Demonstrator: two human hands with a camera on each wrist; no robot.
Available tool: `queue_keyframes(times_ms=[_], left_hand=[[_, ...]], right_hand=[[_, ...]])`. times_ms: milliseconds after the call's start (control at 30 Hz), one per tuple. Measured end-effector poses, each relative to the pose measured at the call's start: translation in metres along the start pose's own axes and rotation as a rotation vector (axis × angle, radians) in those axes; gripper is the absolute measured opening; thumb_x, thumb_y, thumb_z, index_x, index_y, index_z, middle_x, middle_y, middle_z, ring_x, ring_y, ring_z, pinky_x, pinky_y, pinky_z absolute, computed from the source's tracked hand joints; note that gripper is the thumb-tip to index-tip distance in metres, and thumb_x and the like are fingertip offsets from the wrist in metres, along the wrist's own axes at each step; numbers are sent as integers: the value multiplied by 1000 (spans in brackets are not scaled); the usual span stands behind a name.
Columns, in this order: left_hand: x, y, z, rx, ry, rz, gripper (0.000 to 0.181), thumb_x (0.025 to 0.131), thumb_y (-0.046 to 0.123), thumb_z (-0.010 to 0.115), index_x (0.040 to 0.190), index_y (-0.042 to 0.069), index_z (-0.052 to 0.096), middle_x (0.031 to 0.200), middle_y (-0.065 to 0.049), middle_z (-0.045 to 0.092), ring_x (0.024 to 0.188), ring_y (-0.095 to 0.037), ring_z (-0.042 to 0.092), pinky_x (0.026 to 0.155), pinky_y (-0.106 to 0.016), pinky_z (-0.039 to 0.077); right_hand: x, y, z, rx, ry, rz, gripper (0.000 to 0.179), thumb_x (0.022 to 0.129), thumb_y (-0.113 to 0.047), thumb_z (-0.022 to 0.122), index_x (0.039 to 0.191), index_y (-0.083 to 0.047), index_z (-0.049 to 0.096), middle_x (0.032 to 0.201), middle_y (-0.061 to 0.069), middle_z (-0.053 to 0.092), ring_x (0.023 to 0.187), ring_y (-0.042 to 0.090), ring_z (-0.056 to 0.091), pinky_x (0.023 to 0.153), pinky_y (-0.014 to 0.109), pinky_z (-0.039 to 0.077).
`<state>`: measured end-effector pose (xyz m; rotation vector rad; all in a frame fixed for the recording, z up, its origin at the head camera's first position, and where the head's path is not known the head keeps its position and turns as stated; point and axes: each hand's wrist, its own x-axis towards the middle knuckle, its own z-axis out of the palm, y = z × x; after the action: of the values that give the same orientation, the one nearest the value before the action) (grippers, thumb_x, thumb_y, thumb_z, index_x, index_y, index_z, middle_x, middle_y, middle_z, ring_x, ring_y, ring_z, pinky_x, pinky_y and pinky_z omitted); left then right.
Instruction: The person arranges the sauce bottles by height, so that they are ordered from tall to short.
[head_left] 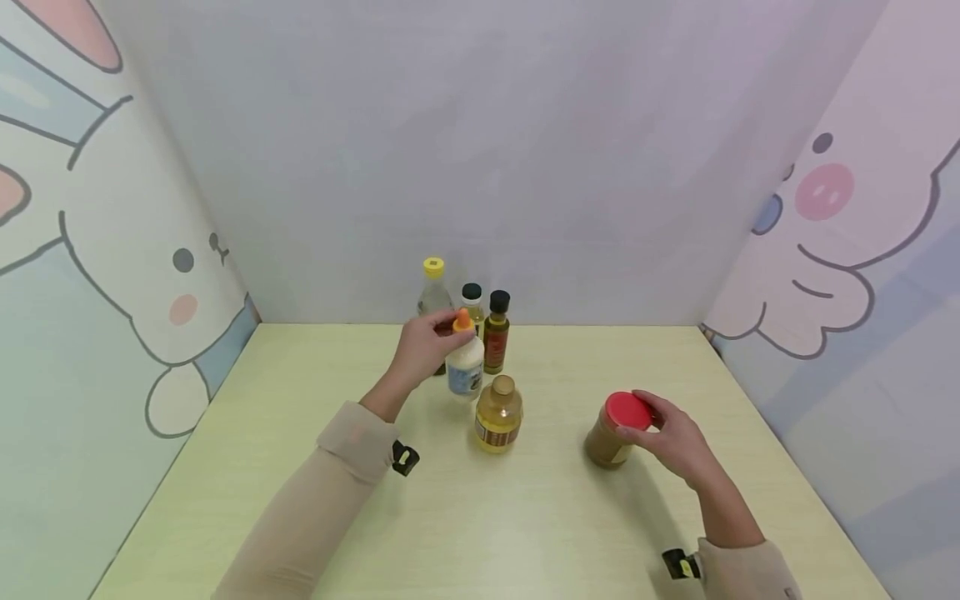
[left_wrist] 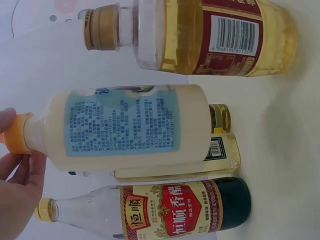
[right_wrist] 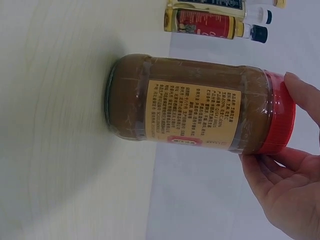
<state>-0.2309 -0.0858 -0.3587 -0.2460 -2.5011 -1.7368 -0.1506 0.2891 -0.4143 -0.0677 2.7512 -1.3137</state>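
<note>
My left hand (head_left: 429, 348) pinches the orange cap of a creamy white bottle (head_left: 465, 371). In the left wrist view its blue back label (left_wrist: 122, 122) faces the camera. Farther right, my right hand (head_left: 678, 443) grips the red lid (head_left: 628, 410) of a jar of brown nut butter (right_wrist: 192, 107). Thumb and fingers lie on opposite sides of that lid, and the jar leans slightly, its base close to the table. Between the hands stands a gold-capped bottle of yellow liquid (head_left: 498, 417), nearest to the white bottle.
Behind the left hand stand a yellow-capped vinegar bottle (left_wrist: 170, 212), a dark-green-capped bottle (head_left: 472, 294) and a slim black-capped bottle (head_left: 497, 337) with a red label. The pale wooden table (head_left: 525, 533) meets a plain back wall (head_left: 480, 167). Cartoon-printed walls rise at both sides.
</note>
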Motion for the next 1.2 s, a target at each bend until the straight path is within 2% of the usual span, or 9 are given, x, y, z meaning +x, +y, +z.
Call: queue_keyframes(times_ms=[300, 733, 933, 1200], left_hand=[[15, 11, 17, -37, -12, 44, 45, 87, 16, 76, 127, 1, 63, 118, -14, 65, 104, -25, 62, 86, -34, 53], [37, 18, 37, 27, -46, 44, 46, 89, 20, 74, 130, 3, 62, 118, -11, 65, 103, -22, 61, 82, -33, 53], [45, 18, 44, 60, -58, 63, 43, 89, 19, 74, 128, 4, 64, 114, -11, 66, 101, -22, 62, 79, -32, 54], [51, 13, 54, 158, -105, 71, 44, 90, 23, 73, 129, 5, 63, 111, -9, 67, 98, -21, 63, 76, -31, 54]], right_hand=[[-1, -1, 1, 6, 0, 14, 78, 86, -27, 76, 145, 4, 36, 139, 30, 43, 125, 47, 42, 90, 50, 49], [-1, 2, 1, 13, 9, 25, 79, 86, -28, 77, 145, 3, 37, 140, 29, 43, 126, 46, 42, 91, 50, 49], [-1, 2, 1, 18, 15, 22, 78, 86, -27, 77, 145, 3, 37, 140, 29, 43, 126, 46, 42, 91, 50, 49], [-1, 3, 1, 22, 19, 24, 78, 85, -28, 78, 145, 2, 38, 141, 29, 42, 127, 46, 42, 91, 50, 49]])
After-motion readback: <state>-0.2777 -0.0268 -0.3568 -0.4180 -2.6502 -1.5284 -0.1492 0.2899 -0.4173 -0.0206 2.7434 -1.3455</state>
